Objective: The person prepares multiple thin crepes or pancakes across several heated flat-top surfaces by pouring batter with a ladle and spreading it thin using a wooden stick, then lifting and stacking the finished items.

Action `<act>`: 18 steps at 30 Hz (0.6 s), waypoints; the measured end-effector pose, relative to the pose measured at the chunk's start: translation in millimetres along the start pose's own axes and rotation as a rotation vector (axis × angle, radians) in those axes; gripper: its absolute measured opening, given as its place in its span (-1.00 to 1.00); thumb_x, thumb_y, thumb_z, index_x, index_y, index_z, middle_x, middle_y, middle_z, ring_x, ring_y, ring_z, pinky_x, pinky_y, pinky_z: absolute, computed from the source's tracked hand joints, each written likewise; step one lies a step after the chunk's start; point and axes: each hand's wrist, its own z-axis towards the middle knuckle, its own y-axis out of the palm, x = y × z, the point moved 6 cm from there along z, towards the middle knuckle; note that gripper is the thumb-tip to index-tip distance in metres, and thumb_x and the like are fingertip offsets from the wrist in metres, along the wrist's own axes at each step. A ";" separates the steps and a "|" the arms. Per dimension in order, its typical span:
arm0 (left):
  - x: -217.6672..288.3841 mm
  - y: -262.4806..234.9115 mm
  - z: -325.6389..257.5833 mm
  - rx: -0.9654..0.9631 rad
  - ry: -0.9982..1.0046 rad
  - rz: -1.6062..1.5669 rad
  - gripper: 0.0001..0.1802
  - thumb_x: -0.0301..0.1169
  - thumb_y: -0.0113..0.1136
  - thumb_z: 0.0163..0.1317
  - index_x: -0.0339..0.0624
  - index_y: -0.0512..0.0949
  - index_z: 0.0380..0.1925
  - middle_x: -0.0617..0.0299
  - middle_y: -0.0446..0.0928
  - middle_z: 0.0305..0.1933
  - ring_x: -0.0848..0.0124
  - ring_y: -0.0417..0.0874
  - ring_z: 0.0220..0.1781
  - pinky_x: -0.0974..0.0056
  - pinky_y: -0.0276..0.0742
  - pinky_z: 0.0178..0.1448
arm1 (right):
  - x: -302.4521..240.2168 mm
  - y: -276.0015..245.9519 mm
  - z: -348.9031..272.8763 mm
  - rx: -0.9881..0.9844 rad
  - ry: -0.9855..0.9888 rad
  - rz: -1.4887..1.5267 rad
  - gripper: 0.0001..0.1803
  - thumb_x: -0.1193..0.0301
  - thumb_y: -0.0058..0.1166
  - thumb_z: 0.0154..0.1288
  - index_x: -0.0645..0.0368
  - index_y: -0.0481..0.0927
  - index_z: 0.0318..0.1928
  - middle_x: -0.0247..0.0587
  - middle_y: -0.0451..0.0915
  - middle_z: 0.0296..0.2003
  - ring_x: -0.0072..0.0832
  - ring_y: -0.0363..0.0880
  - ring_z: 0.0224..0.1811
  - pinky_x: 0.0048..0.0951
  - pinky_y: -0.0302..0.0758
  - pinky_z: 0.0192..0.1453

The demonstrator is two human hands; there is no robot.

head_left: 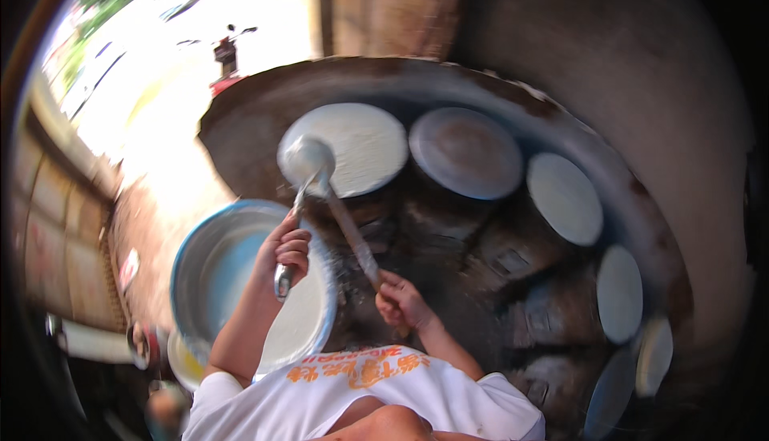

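Observation:
My left hand is closed round the handle of a metal ladle. Its bowl hangs over the left part of a round griddle coated with white batter. In my right hand is a long flat wooden stick, which slants up to the left. The stick's far end meets the ladle, though blur hides whether they touch. Below my left forearm stands a large pale-blue basin holding white batter.
A curved, soot-dark stove counter carries the griddles. Beside the coated one is a bare-looking griddle; farther right, white rounds cover others. A yellowish container stands by the basin. Outside, beyond the counter, is a red motorbike.

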 end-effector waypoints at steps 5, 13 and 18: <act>-102.6 9.5 80.7 -0.135 -0.232 0.174 -0.69 -0.23 -0.20 0.47 0.16 0.38 0.14 0.43 0.03 -0.66 0.66 0.05 -0.77 0.57 0.06 -0.74 | -53.6 -29.6 -138.5 0.277 -0.328 0.033 -0.56 0.30 -0.19 0.46 -0.03 0.27 0.30 -0.28 0.44 -0.61 -0.70 0.20 -0.78 -0.64 0.24 -0.70; -494.5 4.0 226.9 0.262 -1.059 -0.186 -0.76 -0.28 -0.08 0.41 -0.08 0.42 -0.44 0.40 0.22 -0.66 0.68 0.19 -0.76 0.55 0.16 -0.71 | -101.2 -145.6 -368.9 1.676 -1.152 -0.777 -0.60 0.44 0.19 0.22 0.26 0.53 0.07 -0.26 0.58 -0.33 -0.57 0.53 -0.34 -0.55 0.47 -0.21; -633.5 -79.6 258.6 -0.195 -1.260 0.629 -0.47 -0.28 -0.18 0.46 0.67 0.07 0.32 0.45 0.11 -0.63 0.70 0.05 -0.79 0.60 0.02 -0.80 | 67.1 -160.7 -500.1 2.204 -0.817 -0.718 -0.59 0.59 0.13 0.14 0.23 0.56 0.06 -0.34 0.55 -0.46 -0.61 0.52 -0.46 -0.52 0.47 -0.37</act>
